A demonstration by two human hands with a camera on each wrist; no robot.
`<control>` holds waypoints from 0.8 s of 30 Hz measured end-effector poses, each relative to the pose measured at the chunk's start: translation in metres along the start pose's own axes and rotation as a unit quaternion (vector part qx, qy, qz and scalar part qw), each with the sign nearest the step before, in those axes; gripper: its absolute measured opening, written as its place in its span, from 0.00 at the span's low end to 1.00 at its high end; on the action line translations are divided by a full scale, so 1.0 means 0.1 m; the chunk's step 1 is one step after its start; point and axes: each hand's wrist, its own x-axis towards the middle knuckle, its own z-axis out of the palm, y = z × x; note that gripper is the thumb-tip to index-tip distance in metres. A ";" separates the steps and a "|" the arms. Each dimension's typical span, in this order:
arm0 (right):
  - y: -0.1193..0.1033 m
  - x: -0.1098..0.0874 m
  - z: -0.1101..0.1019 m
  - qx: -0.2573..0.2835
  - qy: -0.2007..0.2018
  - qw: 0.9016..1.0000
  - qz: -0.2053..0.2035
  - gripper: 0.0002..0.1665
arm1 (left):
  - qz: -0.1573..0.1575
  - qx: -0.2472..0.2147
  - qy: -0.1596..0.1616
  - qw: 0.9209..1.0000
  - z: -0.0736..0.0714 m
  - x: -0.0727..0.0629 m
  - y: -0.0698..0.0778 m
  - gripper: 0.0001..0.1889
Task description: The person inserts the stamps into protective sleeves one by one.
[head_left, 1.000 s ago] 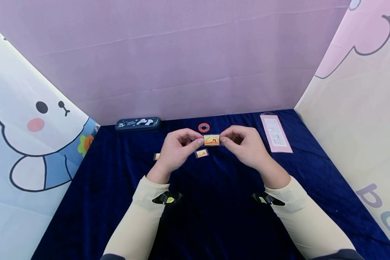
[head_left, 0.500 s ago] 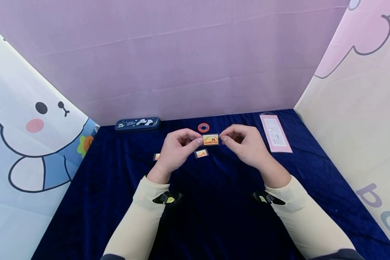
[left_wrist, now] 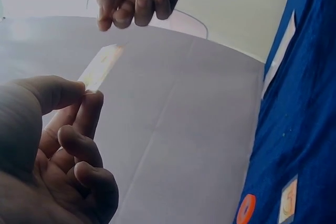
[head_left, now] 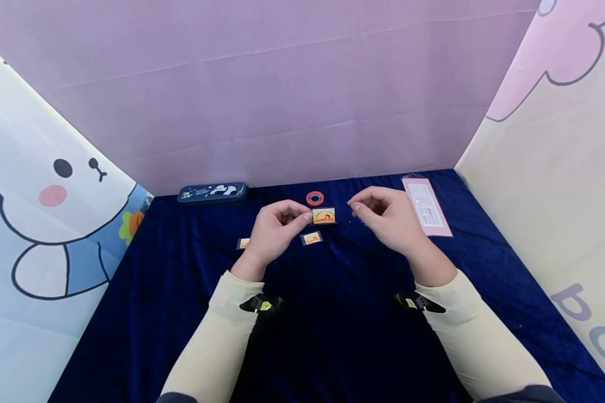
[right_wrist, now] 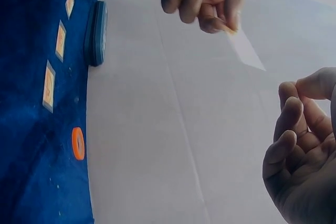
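My left hand (head_left: 280,228) pinches a small yellow-and-orange picture card (head_left: 324,216) with a clear border by its left end, between thumb and forefinger. In the left wrist view the card (left_wrist: 101,66) is held up in the air and tilted. To the right of the card is my right hand (head_left: 387,219), apart from it; its thumb and forefinger tips meet with nothing showing between them, and the other fingers curl. A similar card (head_left: 312,238) lies on the cloth just below the held one. Another card (head_left: 243,243) is partly covered by my left hand.
An orange roll of tape (head_left: 315,198) lies behind the hands on the dark blue cloth (head_left: 327,336). A navy case (head_left: 213,193) with a panda stands at the back left, a pink-edged packet (head_left: 427,207) at the right. Three cards (right_wrist: 49,86) lie in a row in the right wrist view.
My right hand has let go of the card's right end and moved off to the right and slightly up. The left hand keeps its pinch, the card shifting slightly left.
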 end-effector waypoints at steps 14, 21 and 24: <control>-0.12 0.06 -0.21 -0.005 0.049 0.999 -0.007 0.06 | -0.048 0.041 -0.002 0.998 0.01 0.06 -0.27 0.03; 0.22 0.10 -0.36 -0.020 0.071 0.997 0.007 0.05 | -0.068 0.071 -0.004 0.995 0.04 0.09 -0.47 0.03; 0.24 0.11 -0.41 -0.013 0.082 0.997 0.007 0.05 | -0.082 0.083 -0.006 0.993 0.06 0.10 -0.54 0.02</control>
